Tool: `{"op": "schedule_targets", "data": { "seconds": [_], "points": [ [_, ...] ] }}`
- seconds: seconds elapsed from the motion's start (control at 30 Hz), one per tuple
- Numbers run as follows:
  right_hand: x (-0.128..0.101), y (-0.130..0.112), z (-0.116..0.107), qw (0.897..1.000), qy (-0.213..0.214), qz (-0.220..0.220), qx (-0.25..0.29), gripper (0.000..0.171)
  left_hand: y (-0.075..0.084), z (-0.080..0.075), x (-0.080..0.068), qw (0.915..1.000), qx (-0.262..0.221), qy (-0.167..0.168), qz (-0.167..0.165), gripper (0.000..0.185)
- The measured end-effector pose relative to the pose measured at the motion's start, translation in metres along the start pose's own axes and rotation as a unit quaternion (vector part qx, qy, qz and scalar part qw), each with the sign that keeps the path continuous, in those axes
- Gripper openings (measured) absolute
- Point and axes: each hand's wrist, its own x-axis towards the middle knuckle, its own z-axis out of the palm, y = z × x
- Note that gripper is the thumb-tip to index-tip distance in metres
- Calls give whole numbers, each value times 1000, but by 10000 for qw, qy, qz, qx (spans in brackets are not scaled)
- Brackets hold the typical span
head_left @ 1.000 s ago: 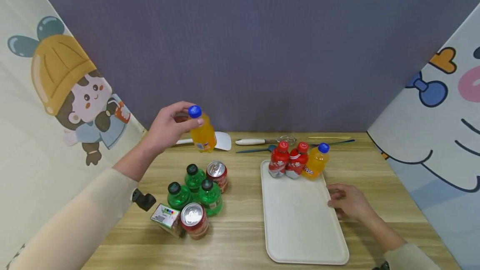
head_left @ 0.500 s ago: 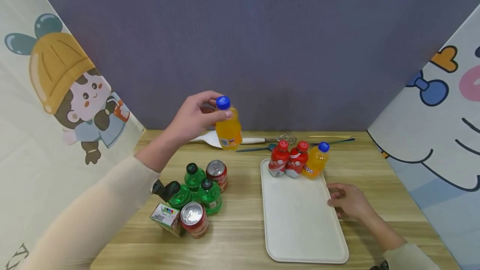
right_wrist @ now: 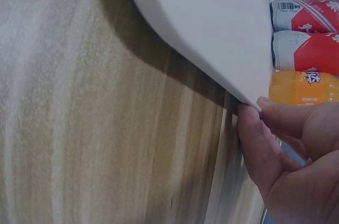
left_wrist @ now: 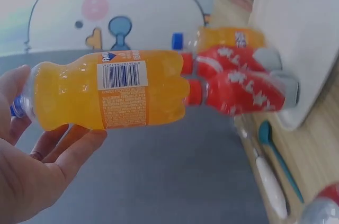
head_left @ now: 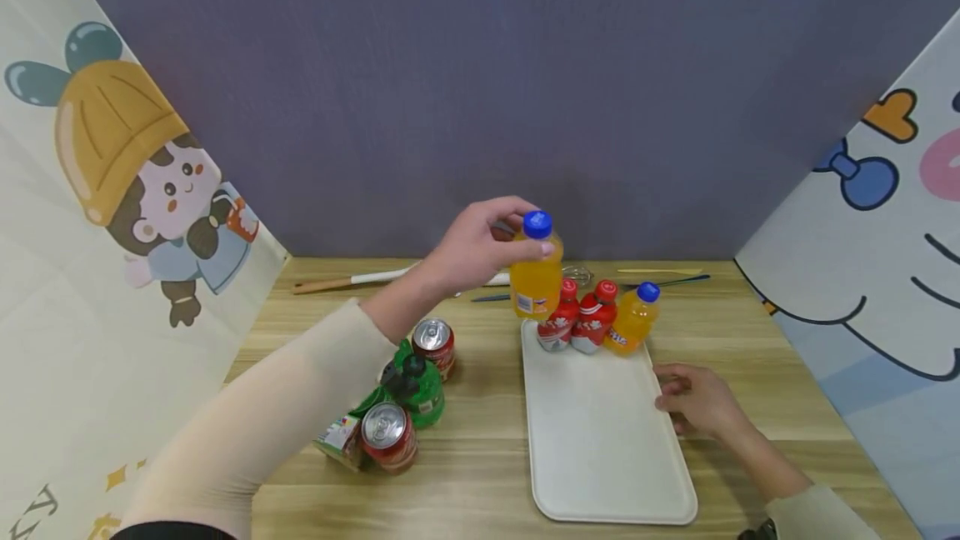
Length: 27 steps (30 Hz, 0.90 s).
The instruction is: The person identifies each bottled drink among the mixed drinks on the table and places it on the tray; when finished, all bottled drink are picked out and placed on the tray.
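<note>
Left hand (head_left: pixel 478 247) grips a blue-capped orange plastic bottle (head_left: pixel 536 283), long axis upright, cap up; right hand (head_left: pixel 697 398) pinches a white rectangular tray (head_left: pixel 611 440).

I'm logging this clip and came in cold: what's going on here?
A person's left grip holds an orange drink bottle near its cap, up off the tray. The right grip pinches the tray's edge. Two red bottles and a second orange bottle stand in a row at the tray's far end. Off to the left are two cans, green bottles and a carton, partly behind the sleeve.
</note>
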Motion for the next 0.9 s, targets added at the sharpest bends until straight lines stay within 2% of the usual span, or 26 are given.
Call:
{"op": "schedule_targets", "data": {
  "seconds": [0.3,0.63,0.9],
  "points": [
    [2,1,1,10000,15,76,-27,54,-1,48,18,9989,35,-472,-50,30],
    [5,5,1,10000,18,10,27,53,-18,101,30,9954,-214,-897,-278,31],
    [3,3,2,9999,24,-27,102,52,-35,140,38,9955,125,-906,-243,37]
  ]
}}
